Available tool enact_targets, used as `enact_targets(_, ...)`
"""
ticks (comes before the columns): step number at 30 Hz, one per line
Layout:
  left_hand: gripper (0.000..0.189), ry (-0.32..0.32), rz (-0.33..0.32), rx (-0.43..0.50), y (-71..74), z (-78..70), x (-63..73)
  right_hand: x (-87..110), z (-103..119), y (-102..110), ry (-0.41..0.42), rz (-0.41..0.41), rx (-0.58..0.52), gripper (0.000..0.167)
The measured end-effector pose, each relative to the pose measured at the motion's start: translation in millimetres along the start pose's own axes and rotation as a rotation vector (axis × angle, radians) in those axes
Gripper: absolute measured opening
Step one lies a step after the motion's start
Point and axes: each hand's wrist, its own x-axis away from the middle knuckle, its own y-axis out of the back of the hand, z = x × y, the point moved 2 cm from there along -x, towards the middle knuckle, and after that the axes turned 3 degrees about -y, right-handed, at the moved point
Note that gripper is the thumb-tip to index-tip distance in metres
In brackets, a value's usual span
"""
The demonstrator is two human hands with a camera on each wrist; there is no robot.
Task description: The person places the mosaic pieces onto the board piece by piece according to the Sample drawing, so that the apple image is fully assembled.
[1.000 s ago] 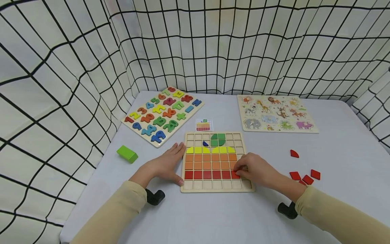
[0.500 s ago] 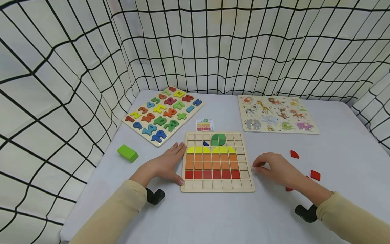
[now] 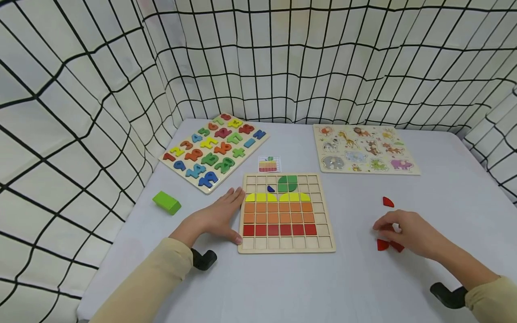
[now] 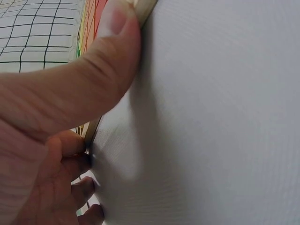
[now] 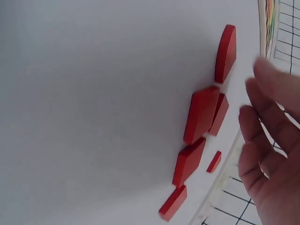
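My left hand [image 3: 212,220] lies at the left edge of a wooden grid board [image 3: 325,229], its fingers extended. In the left wrist view, the thumb [image 4: 112,56] touches the board's rim. On the board sit rows of red, orange and yellow tiles, with green ones and a blue piece [image 3: 270,189] near the top. Over the loose red tiles [image 3: 382,245] to the board's right hovers my right hand [image 3: 409,233], fingers loosely bent. The right wrist view shows a gap between those fingers and a square red tile [image 5: 201,115]; nothing is held.
A small picture card [image 3: 269,164] lies behind the board. Beyond it are a letter and number puzzle [image 3: 194,173] at left and an animal puzzle [image 3: 367,172] at right. A green block [image 3: 167,203] lies left. Black netting [image 3: 282,63] surrounds the table.
My right hand has let go of a red tile in the board's red row and moved right to the loose red tiles. The left hand stays at the board's edge.
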Motion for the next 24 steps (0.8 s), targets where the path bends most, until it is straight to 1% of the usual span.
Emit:
enact_targets(2, 0.126, 0.002, 0.000, 0.000, -0.3, -0.1, -0.3, 4.6, -4.1, -1.2, 0.023, 0.055, 0.000, 0.022)
enact_targets(4, 0.126, 0.007, -0.001, 0.005, -0.4, -0.2, -0.2, 7.9, -6.3, -3.1, 0.047, 0.082, 0.011, 0.025)
enact_targets(5, 0.126, 0.009, -0.001, 0.007, -0.5, -0.1, 0.0, 8.8, -7.1, -4.3, 0.053, 0.083, 0.029, 0.026)
enact_targets(10, 0.126, 0.015, -0.001, 0.016, -1.0, -0.2, 0.3, 9.3, -6.1, -10.8, 0.058, 0.035, 0.135, 0.029)
enact_targets(13, 0.126, 0.016, 0.001, 0.020, -1.5, 0.0, 0.2, 8.3, -3.4, -12.7, 0.070, 0.027, 0.163, 0.030)
enact_targets(17, 0.126, 0.019, -0.001, 0.020, -1.8, -0.1, 0.3, 7.7, 3.8, -12.5, 0.070, 0.034, 0.150, 0.027)
enact_targets(19, 0.126, 0.020, -0.002, 0.017, -1.9, 0.1, 0.2, 7.5, 9.0, -11.8, 0.068, 0.019, 0.137, 0.026)
enact_targets(20, 0.127, 0.020, -0.003, 0.015, -1.9, 0.2, 0.0, 7.3, 11.9, -11.4, 0.072, 0.002, 0.127, 0.026)
enact_targets(24, 0.127, 0.020, -0.003, 0.014, -1.7, 0.9, -0.8, 4.3, 24.4, -11.2, 0.130, -0.086, 0.069, 0.027)
